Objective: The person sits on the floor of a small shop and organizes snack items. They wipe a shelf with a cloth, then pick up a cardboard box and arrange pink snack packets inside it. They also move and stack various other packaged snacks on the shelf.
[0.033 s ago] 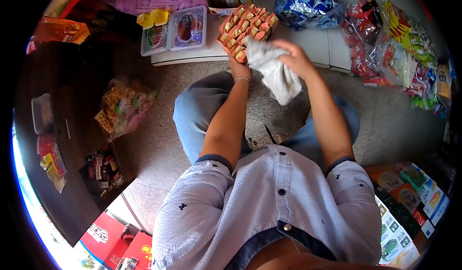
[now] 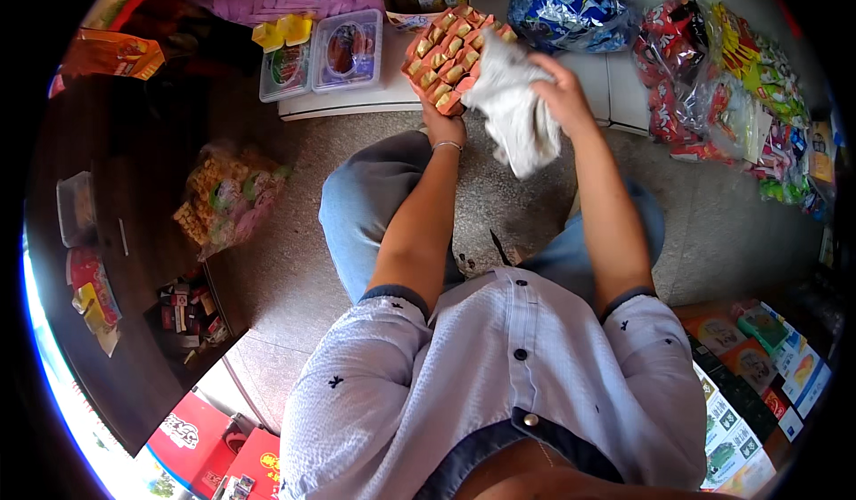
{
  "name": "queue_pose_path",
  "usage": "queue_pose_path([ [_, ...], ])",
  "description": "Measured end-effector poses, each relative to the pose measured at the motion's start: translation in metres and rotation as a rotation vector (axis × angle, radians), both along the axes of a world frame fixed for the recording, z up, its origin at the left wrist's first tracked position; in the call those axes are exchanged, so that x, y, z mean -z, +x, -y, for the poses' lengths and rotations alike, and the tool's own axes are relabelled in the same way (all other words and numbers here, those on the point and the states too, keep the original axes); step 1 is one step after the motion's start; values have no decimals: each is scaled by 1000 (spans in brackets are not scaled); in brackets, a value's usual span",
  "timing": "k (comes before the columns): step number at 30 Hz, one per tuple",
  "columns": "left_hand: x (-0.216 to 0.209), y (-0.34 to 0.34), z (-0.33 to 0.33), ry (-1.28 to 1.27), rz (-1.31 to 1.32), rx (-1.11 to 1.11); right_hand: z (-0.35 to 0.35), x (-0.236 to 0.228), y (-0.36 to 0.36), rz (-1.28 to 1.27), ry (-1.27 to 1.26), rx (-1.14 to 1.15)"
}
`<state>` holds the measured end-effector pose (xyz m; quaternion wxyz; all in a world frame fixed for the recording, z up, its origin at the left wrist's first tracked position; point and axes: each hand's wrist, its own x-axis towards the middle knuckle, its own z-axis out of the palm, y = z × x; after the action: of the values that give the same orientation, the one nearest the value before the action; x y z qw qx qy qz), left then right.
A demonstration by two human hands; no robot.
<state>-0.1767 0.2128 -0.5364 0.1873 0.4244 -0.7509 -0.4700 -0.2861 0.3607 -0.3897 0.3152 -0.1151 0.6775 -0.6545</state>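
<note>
Beyond my knees, my left hand (image 2: 442, 127) grips the near edge of an orange block-shaped pack (image 2: 437, 61) with rows of gold-wrapped pieces showing on its face. The fingers under the pack are partly hidden. A crumpled greyish-white cloth (image 2: 519, 121) is pinched in my right hand (image 2: 568, 99). The cloth covers the pack's right side and hangs down toward me. From this view I cannot tell how firmly it presses on the pack.
A white ledge (image 2: 584, 85) runs along the far side. On it are clear plastic boxes (image 2: 348, 52), a bag of blue packets (image 2: 571, 9) and red packets (image 2: 669, 72). A bag of yellowish snacks (image 2: 227, 197) lies left, beside a dark wooden cabinet (image 2: 116, 322). Flat cartons (image 2: 749, 366) stand lower right.
My right hand has shifted slightly right and away from me, drawing the cloth upward across the pack's right side. The left hand and the pack have hardly moved.
</note>
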Motion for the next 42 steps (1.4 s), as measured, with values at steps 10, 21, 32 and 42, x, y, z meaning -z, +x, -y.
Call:
queue_pose_path([
  [10,-5,-3,-8,140,7,-61,115,43,29,-863,889,-235],
  [21,-6,-15,-2,2,-174,-144,104,-1,-7,-278,24,-124],
  [32,3,-56,44,312,794,33,173,47,44,-751,736,-504],
  [42,-9,-19,-1,141,-140,-102,137,15,-81,-523,244,125],
])
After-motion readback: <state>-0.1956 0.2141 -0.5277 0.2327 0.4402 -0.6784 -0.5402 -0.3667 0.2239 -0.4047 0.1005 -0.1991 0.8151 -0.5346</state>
